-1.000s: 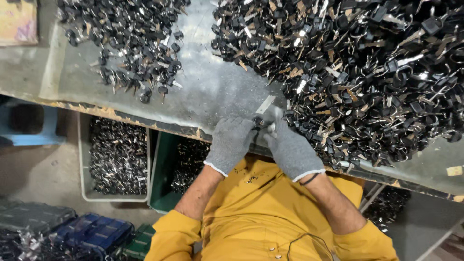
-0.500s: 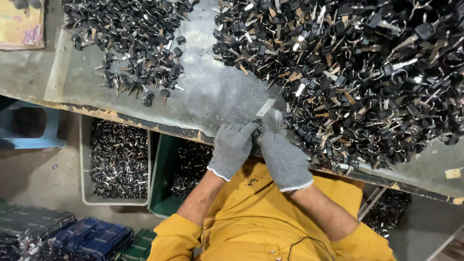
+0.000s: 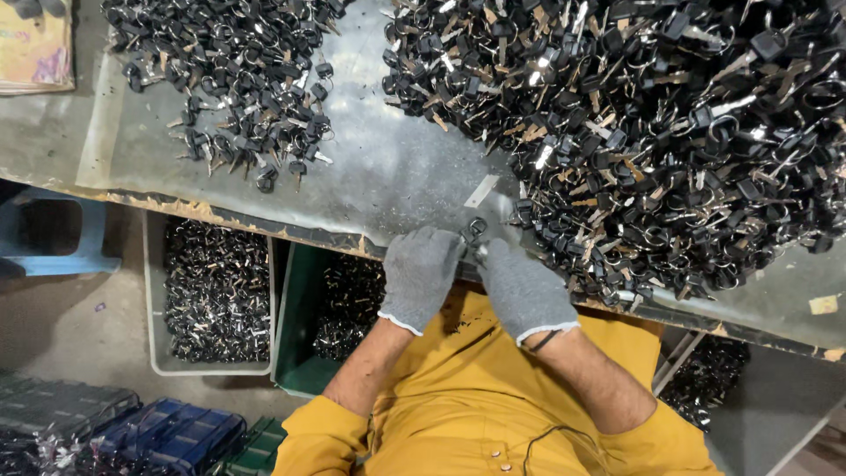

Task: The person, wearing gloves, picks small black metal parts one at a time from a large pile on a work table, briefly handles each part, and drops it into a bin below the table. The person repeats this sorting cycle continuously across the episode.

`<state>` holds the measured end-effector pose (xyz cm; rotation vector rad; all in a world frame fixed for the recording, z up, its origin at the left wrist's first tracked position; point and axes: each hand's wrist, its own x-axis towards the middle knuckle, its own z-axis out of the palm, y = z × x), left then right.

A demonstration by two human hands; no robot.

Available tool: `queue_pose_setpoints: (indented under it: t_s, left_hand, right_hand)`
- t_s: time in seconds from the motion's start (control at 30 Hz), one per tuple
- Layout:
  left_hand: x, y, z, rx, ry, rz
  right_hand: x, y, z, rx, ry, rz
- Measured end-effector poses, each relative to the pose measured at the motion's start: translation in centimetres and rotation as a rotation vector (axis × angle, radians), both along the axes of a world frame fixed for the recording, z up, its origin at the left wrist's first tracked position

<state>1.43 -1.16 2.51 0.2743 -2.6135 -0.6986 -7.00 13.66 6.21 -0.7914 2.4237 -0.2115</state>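
Note:
Both my hands wear grey knit gloves and meet at the near edge of the grey worktable [image 3: 397,176]. My left hand [image 3: 421,275] and my right hand [image 3: 522,286] pinch a small black-headed key on a metal ring [image 3: 475,233] between their fingertips. A large heap of black-headed keys and rings [image 3: 670,115] lies just beyond my right hand. A smaller heap of keys [image 3: 238,79] lies to the far left of my left hand. My yellow shirt fills the bottom of the view.
Under the table edge stand a grey bin of keys [image 3: 216,295] and a green bin of keys [image 3: 339,308]. Dark blue cases [image 3: 167,436] lie on the floor at lower left. A blue stool [image 3: 44,234] stands at left. A printed paper [image 3: 35,44] rests at the table's top left corner.
My hands have stayed together at the table edge, working the same key and ring. The view has shifted slightly; the strip of tape on the table now sits farther from my fingers.

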Motion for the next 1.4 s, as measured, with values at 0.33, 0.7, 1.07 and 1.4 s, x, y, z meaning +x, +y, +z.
queue_pose_setpoints:
  t_s: [0.33, 0.7, 1.07, 1.4]
  left_hand:
    - [0.0, 0.1, -0.2, 0.109, 0.009, -0.091]
    - [-0.8, -1.6, 0.8, 0.058, -0.010, 0.038]
    - [-7.0, 2.3, 1.2, 0.165, -0.113, -0.138]
    - [-1.9, -0.6, 0.6, 0.345, -0.209, 0.011]
  right_hand:
    - [-0.6, -0.1, -0.1, -0.153, 0.003, 0.041]
    - [-0.9, -0.1, 1.2, -0.028, -0.179, -0.170]
    - [0.7, 3.1, -0.1, -0.125, 0.028, 0.058]
    - [0.0, 1.2, 0.3, -0.140, -0.016, -0.104]
